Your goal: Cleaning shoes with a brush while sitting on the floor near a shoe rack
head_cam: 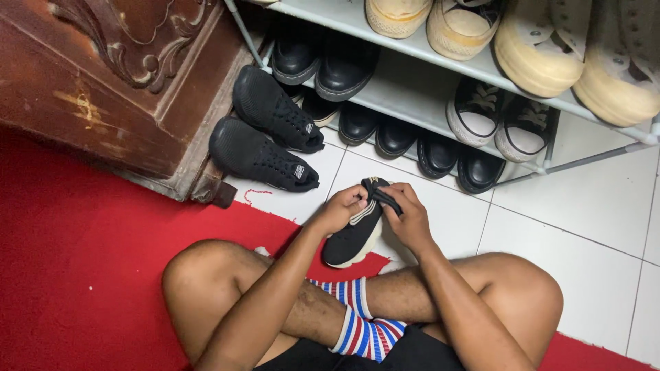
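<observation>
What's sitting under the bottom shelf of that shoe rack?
Under the lowest shelf, black shiny shoes stand on the white tile floor. Their heels are hidden beneath it.

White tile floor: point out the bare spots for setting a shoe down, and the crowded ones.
Bare white tile floor lies right of the right hand, between the shoe rack and the right knee. The red carpet left of the left knee is bare too. Crowded: under the rack, and around the black sneaker pair by the wooden cabinet. Both hands hold a black slip-on shoe.
</observation>
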